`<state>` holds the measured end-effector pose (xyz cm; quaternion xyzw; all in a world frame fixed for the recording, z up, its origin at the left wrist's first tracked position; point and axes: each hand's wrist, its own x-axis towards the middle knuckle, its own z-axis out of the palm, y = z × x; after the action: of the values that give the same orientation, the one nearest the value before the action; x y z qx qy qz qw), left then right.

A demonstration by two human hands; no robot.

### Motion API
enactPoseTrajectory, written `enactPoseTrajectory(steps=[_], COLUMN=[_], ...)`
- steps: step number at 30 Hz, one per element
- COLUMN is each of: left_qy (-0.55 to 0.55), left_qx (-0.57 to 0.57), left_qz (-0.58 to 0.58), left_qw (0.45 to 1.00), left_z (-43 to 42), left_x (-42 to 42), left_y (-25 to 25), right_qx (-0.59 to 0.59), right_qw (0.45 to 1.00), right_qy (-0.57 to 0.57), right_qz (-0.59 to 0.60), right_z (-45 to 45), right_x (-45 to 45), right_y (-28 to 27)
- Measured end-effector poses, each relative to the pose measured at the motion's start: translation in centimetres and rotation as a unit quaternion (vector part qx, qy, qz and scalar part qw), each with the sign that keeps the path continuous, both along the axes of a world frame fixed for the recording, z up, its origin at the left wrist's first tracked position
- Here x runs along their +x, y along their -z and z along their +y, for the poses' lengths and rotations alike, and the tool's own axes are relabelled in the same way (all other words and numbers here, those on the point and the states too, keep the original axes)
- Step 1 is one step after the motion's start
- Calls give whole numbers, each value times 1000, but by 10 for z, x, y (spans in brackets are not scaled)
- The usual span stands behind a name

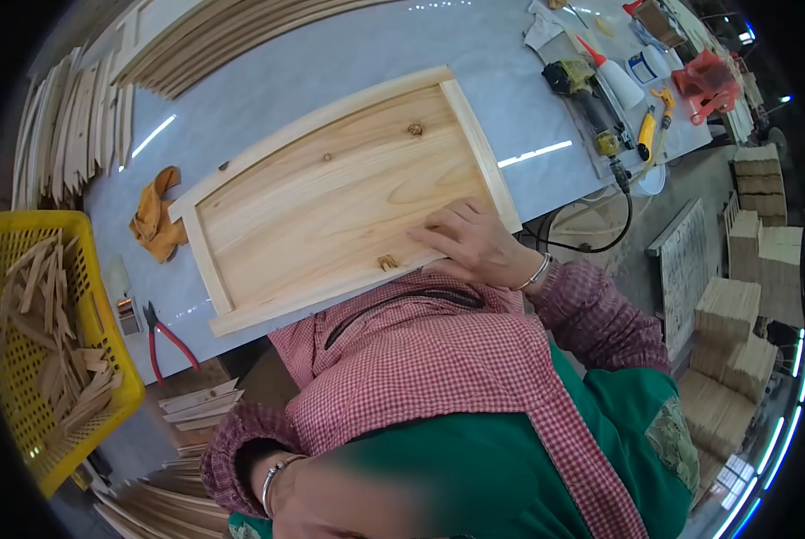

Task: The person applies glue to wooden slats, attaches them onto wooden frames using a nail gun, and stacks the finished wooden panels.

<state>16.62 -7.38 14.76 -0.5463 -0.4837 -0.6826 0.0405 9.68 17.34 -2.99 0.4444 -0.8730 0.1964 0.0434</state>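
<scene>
A framed wooden panel (331, 207) with several knots lies on the table, its near edge against the checked apron. My right hand (474, 244) grips the near rail toward the right corner, fingers bent over it and the thumb low at the edge. My left hand (308, 503) is raised close to the camera, low in the view, away from the panel. Its fingers are hidden in a blurred area. An orange-brown cloth (157, 216) lies beside the panel's left end, and red-handled pliers (164, 341) rest at the table's near left edge.
A yellow basket (119, 350) of wood scraps stands at left. Wood strips (70, 126) are stacked at the far left. A nail gun (591, 108) with a hose, a glue bottle (616, 81) and a yellow utility knife (646, 133) lie at right. Wood stacks (726, 359) stand beyond.
</scene>
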Motion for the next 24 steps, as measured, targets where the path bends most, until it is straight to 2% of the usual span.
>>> enactPoseTrajectory(steps=[10,19,24], left_qy=[36,-39,-44], left_qx=[17,16,-42], left_qz=[-120,-92,-76], left_qw=[992,995,995], left_z=[8,0,-6], left_x=[-34,-27,-21], left_y=[12,6,5], right_qx=[-40,-55,-70], right_qw=[999,998,997], right_qy=[0,-10,-20], right_qz=[-14,-43,-27], right_z=[-3,-6,-7], right_x=[-1,-2,-5], right_y=[6,9,5])
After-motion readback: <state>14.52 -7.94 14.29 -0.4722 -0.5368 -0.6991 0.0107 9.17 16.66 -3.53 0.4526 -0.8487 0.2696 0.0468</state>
